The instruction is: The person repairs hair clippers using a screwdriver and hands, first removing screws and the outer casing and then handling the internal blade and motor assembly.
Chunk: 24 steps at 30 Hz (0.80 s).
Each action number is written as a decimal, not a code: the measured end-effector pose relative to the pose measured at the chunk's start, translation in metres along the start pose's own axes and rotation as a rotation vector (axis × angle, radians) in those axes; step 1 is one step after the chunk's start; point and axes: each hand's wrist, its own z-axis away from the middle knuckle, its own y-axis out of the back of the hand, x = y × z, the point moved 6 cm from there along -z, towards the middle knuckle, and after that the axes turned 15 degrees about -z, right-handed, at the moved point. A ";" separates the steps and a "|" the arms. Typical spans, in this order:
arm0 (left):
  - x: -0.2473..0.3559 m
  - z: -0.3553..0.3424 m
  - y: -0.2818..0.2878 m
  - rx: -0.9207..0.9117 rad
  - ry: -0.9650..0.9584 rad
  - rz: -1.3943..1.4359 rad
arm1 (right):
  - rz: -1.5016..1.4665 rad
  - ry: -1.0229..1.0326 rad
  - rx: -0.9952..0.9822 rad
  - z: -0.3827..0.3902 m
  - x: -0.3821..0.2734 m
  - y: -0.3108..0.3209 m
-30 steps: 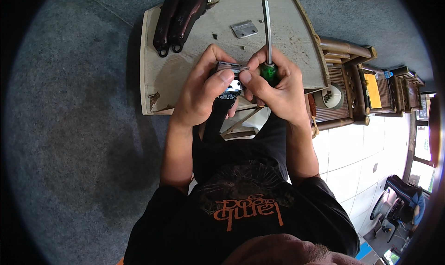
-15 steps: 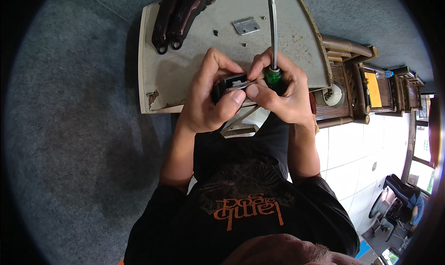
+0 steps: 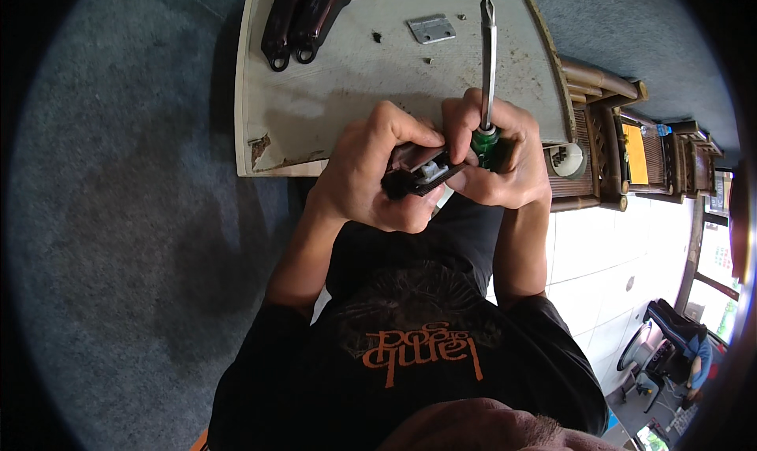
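Note:
My left hand (image 3: pixel 363 167) is closed around a small dark clipper head (image 3: pixel 406 161), with a white plastic piece (image 3: pixel 431 170) showing inside it. A fine-toothed clipper blade (image 3: pixel 436 183) runs along its near edge. Fingertips of my right hand (image 3: pixel 509 155) press on the far right end of this part. Tucked in the same right hand is a screwdriver (image 3: pixel 487 72), its green handle in the palm and its metal shaft pointing up and away, tip free. Fingers hide much of the clipper head.
On the worn table (image 3: pixel 331 112) lie two dark maroon casing pieces (image 3: pixel 303 25) with end loops, a metal plate with holes (image 3: pixel 431 30) and several tiny bits. Bamboo furniture (image 3: pixel 591 143) stands at right, with a white round object (image 3: pixel 566 161) on it.
Both hands have shifted slightly right and nearer. The clipper head has been turned, so its white piece and toothed edge show more. The screwdriver has moved right with my right hand.

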 end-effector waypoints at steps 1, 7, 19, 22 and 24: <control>0.000 -0.001 0.000 -0.012 0.002 -0.018 | -0.009 0.004 -0.003 0.000 0.000 0.000; 0.004 -0.005 0.002 -0.010 -0.044 -0.042 | 0.012 0.028 0.009 0.000 -0.002 0.000; -0.001 -0.002 0.005 -0.091 0.091 -0.094 | 0.054 0.034 0.033 -0.001 -0.003 0.001; -0.011 0.001 0.001 -0.042 0.404 0.222 | -0.117 0.024 0.137 -0.004 -0.001 -0.004; -0.011 -0.006 0.006 -0.038 0.438 0.250 | -0.163 0.029 0.133 -0.005 -0.001 -0.001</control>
